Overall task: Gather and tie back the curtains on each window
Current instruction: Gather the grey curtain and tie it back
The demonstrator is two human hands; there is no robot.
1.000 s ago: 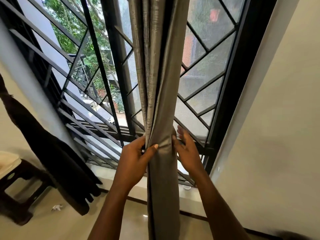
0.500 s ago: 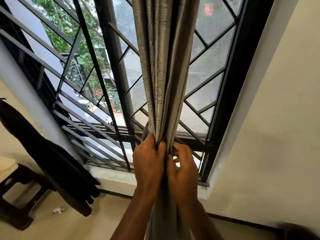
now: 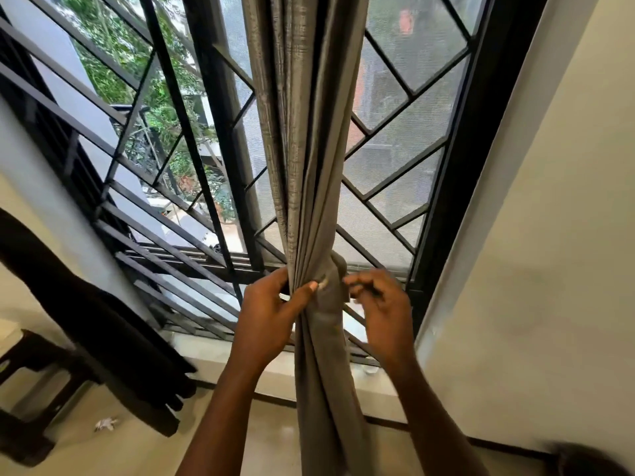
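Note:
A grey curtain (image 3: 302,139) hangs gathered into one bundle in front of the black-framed window (image 3: 457,187). My left hand (image 3: 271,314) grips the bundle at sill height, thumb across its front. A grey tie-back strip (image 3: 338,274) loops round the bundle's right side just above that grip, and its end hangs down the front. My right hand (image 3: 381,304) is right of the bundle with curled, blurred fingers; its fingertips meet the strip's end and seem to pinch it.
A black metal grille (image 3: 178,187) covers the window. A dark cloth (image 3: 86,314) hangs at the left over a dark stool (image 3: 27,389). A scrap of paper (image 3: 104,424) lies on the floor. The cream wall (image 3: 549,269) stands close on the right.
Both hands clasped the bundle side by side before. Now my right hand has come off to the right, and a strip of fabric shows wrapped round the curtain.

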